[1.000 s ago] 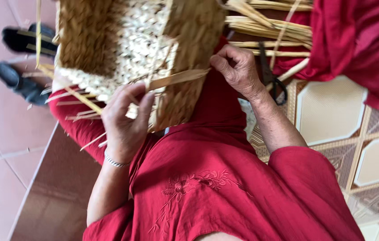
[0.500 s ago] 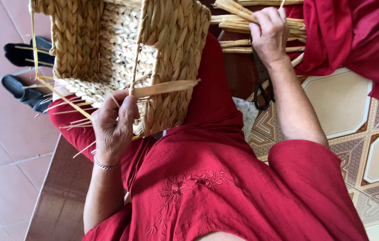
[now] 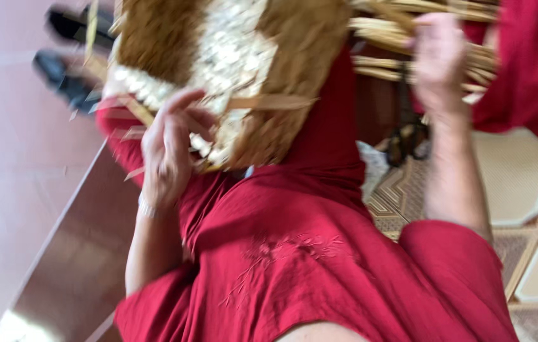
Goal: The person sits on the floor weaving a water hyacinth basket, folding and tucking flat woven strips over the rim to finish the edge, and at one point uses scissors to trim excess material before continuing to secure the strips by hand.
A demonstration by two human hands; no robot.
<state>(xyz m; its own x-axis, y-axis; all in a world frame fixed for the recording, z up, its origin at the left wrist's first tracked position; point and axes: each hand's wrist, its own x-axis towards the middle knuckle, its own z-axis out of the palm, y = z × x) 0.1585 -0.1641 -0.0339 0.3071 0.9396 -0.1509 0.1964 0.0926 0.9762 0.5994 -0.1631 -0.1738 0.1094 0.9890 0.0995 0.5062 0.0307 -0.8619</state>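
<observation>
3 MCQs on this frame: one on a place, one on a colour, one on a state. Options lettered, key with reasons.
1. Where is the right hand?
A. on the bundle of loose straw strips
B. flat on the floor
C. inside the basket

2. What colour are the person's clothes?
A. blue
B. red
C. white

3. How does the woven basket stand with the left hand?
A. lying far from it on the floor
B. on the lap, the hand at its near edge
C. hanging from a wall

Key: 1 A, the hand lies over the strips at upper right. 2 B, red cloth covers lap and sleeves. 3 B, the fingers meet the basket's edge.
</observation>
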